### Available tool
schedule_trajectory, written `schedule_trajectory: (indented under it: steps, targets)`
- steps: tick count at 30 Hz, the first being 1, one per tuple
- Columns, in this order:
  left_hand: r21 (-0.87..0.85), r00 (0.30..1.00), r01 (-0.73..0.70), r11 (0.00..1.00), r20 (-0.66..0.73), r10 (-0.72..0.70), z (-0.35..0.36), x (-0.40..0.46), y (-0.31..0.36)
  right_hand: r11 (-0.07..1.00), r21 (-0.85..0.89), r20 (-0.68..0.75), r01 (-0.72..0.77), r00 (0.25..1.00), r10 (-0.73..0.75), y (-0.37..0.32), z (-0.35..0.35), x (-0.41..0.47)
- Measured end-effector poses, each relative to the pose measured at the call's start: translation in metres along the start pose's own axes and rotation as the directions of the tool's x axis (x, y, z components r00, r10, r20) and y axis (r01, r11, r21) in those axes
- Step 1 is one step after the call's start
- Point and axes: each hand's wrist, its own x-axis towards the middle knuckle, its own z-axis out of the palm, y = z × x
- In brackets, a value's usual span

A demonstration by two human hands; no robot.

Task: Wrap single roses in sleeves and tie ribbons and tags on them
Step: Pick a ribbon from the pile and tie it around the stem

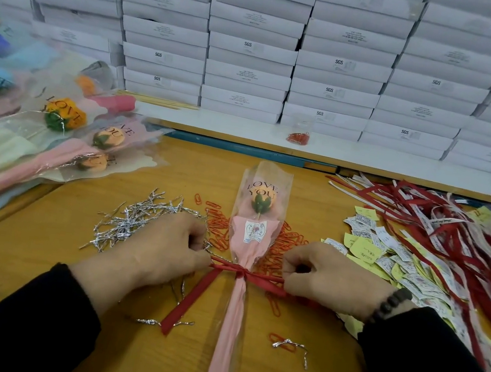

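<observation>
Left hand [168, 246] and right hand [324, 277] each pinching red ribbon [243, 271], knotted round sleeved rose [256, 219], flat on table [34, 249]

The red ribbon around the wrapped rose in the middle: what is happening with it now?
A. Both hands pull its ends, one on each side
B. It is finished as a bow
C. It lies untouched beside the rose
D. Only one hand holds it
A: the left hand and the right hand each grip an end of the red ribbon, which is knotted around the wrapped rose.

Packing workshop; stacked white boxes [250, 45]
</observation>
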Motion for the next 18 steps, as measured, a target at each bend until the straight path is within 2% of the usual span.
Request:
schedule_trajectory:
  steps: [7,10,12,15,18]
  targets:
    - [0.014,0.999,-0.045,0.999,0.010,0.045,-0.001,0.000,-0.002,0.995,0.104,-0.001,-0.001,1.000,0.001,0.003,-0.002,0.000]
    - [-0.043,0.999,-0.052,0.998,0.000,0.052,-0.006,-0.002,-0.002,0.961,0.277,-0.128,-0.006,0.991,0.043,0.011,-0.005,0.002]
    - [-0.097,0.994,-0.072,0.993,-0.085,0.064,-0.009,-0.004,0.002,0.933,0.359,-0.242,0.009,0.967,0.084,0.016,-0.004,0.005]
    - [-0.162,0.955,-0.144,0.976,-0.282,0.094,-0.005,-0.009,0.013,0.950,0.312,-0.327,0.013,0.940,0.095,0.019,0.002,0.010]
    - [-0.095,0.979,-0.104,0.990,-0.188,0.085,0.003,-0.017,0.028,0.974,0.227,-0.314,-0.001,0.947,0.074,0.017,0.011,0.013]
